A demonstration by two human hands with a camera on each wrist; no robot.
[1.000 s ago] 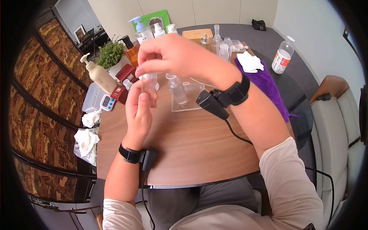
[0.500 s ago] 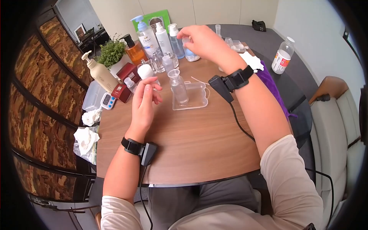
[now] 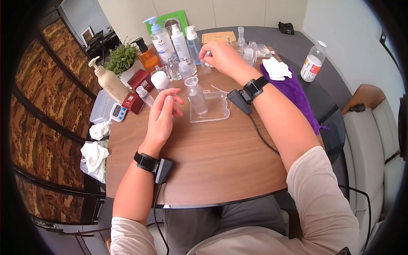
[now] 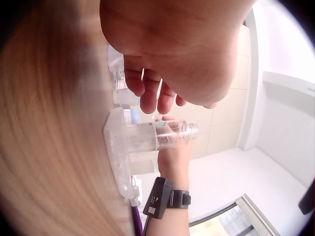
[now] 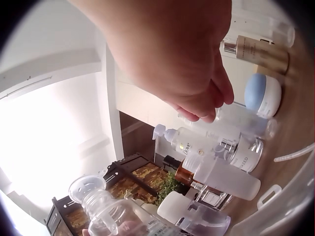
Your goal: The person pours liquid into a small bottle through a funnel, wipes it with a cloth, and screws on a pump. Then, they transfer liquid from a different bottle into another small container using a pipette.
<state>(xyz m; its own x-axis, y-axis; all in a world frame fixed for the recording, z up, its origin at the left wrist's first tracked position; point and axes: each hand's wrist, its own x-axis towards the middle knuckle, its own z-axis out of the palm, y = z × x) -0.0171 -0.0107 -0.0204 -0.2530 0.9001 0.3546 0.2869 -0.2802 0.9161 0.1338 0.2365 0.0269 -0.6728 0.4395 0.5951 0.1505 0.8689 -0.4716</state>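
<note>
My right hand (image 3: 223, 57) reaches to the back of the table and pinches the top of a small clear bottle (image 3: 206, 68). In the right wrist view that clear bottle (image 5: 248, 121) stands below the fingertips, beside a blue-and-white jar (image 5: 263, 96). My left hand (image 3: 161, 117) hovers over the near left of the table, its fingers loosely bent and holding nothing. Just right of it, a clear bottle (image 3: 198, 102) with a small funnel (image 3: 191, 82) in its mouth stands upright in a shallow clear tray (image 3: 219, 111). A white-capped bottle (image 3: 160, 80) is just beyond the left fingertips.
Pump bottles, among them a Dove bottle (image 3: 163, 44), line the back left near a potted plant (image 3: 123, 59). A timer (image 3: 118, 112) and crumpled tissues (image 3: 100, 129) lie left. A purple cloth (image 3: 297, 97) and a labelled bottle (image 3: 313, 63) are at right.
My right hand has moved from over the left hand to the back with the clear bottle, then lowered slightly. The left hand let go of that bottle and shifted a little right.
</note>
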